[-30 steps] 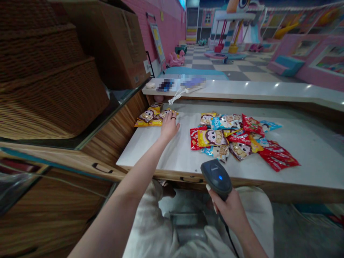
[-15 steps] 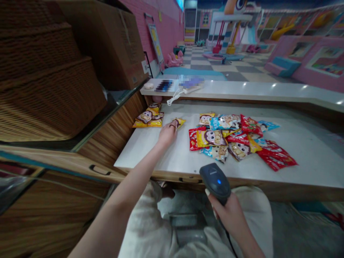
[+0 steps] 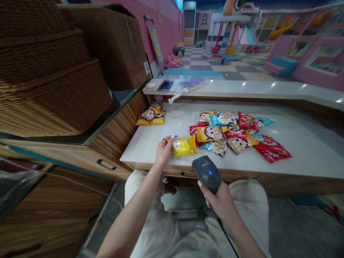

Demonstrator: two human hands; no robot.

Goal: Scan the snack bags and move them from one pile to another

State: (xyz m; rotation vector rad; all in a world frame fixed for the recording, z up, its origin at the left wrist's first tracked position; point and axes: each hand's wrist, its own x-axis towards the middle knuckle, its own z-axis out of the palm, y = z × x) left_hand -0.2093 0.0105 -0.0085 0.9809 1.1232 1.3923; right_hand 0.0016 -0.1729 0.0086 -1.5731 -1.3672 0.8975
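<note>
Pinched by its left end, a yellow snack bag [image 3: 184, 146] is in my left hand [image 3: 164, 150], its back with a white label facing up. My right hand [image 3: 220, 199] is wrapped round the handle of a dark barcode scanner [image 3: 206, 172], which shows a blue light. The scanner's head is just below and right of the bag, in front of the desk edge. A pile of red, blue and yellow snack bags [image 3: 212, 133] lies to the right of the held bag. Several yellow bags [image 3: 151, 115] rest at the desk's back left corner.
The white desk [image 3: 303, 125] has a raised ledge [image 3: 242, 87] behind it, carrying a phone [image 3: 165, 85], a white cable [image 3: 176, 96] and a small white case [image 3: 151, 86]. Wicker baskets [image 3: 53, 86] and a cardboard box [image 3: 115, 46] stand on the left cabinet. A scanner cord [image 3: 228, 238] hangs below.
My left hand has brought the yellow bag nearer the desk's front edge, and its labelled back now shows. My right hand has moved the scanner slightly left and up, towards the bag.
</note>
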